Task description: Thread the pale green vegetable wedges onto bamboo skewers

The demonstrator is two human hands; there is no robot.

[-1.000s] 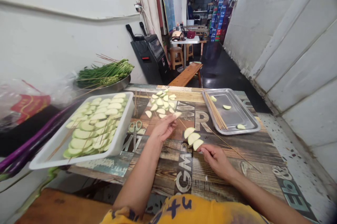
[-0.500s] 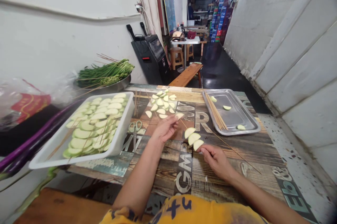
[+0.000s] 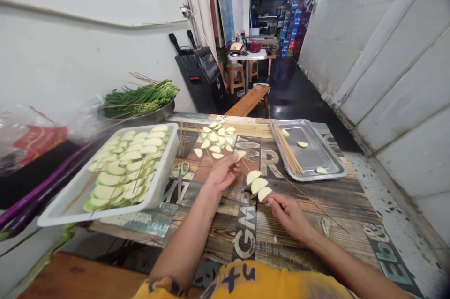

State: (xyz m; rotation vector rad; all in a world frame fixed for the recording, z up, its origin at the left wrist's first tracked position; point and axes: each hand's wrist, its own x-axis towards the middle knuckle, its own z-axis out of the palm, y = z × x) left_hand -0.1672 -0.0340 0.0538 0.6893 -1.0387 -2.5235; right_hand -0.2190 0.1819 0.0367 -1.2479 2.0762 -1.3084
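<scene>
Head view: the left hand [image 3: 223,173] is over the middle of the table [image 3: 281,238], thumb and fingertips pinching a single pale slice [image 3: 240,154] by its near edge, the other fingers loosely curled. The right hand [image 3: 288,213], nearer the body, has thumb and forefinger pressed together on a thin stick [image 3: 245,165], just behind three threaded half-round slices [image 3: 259,185]; its remaining fingers are folded in. The stick slants up and away toward the left hand, its bare end near the single slice; contact between the two cannot be told. Beyond the left hand lies a loose group of cut pieces [image 3: 213,137], some overlapping. Left of that hand, scissors [image 3: 180,178] lie beside a white tub [image 3: 163,175] filled with skewered slices [image 3: 121,168]. Right side: metal tray [image 3: 314,160] with a bundle of sticks [image 3: 288,150] along its left side and three small pieces [image 3: 302,144]. One long loose stick [image 3: 312,203] lies diagonally between tray and right hand. Far left: metal bowl [image 3: 161,113] of long greens [image 3: 140,97], behind the tub.
</scene>
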